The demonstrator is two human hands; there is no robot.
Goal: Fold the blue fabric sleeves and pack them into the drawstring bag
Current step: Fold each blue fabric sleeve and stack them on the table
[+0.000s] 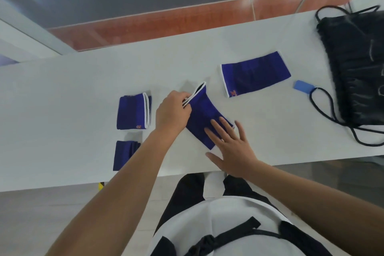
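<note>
Drawstring bag (357, 68) lies flat on table (62, 89), contents not visible. Left hand (172, 112) pinches sleeve (204, 114) hem; right hand (232, 145) presses it, fingers spread.

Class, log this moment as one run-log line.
left hand: pinching sleeve hem | right hand: flat on it | folded: two | unfolded: one | drawstring bag: untouched
</note>
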